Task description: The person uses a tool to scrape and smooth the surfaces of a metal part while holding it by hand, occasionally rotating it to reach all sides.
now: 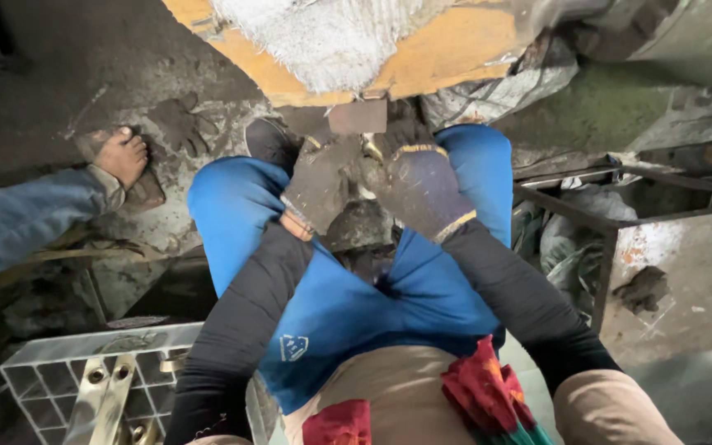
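Both hands wear dirty work gloves and sit close together between the knees, near the far middle of the view. The left hand (319, 181) is closed over a dark, grimy slab (315, 194) that slants down toward the lap; its fingers wrap the piece, though the grip itself is partly hidden by the glove. The right hand (422, 189), in a purple-grey glove with a yellow cuff edge, is curled round the far end of a rounded dark lump (362, 224) that lies between the two hands — whether it truly clamps it or only presses on it, I cannot tell. Just beyond the hands a small rusty plate (358, 117) juts out from under an orange board (422, 58), which carries a white fibrous mass (323, 37). The person sits in blue trousers (331, 305) with black sleeves (241, 330) and a red cloth (484, 391) at the waist. To the left, another person's bare foot (123, 156) in a sandal rests on the muddy floor (59, 82), beside a spare glove (181, 124). Near left stands a wire crate (51, 371) holding metal fittings (109, 391) — to the right, a rusty metal frame (611, 247).
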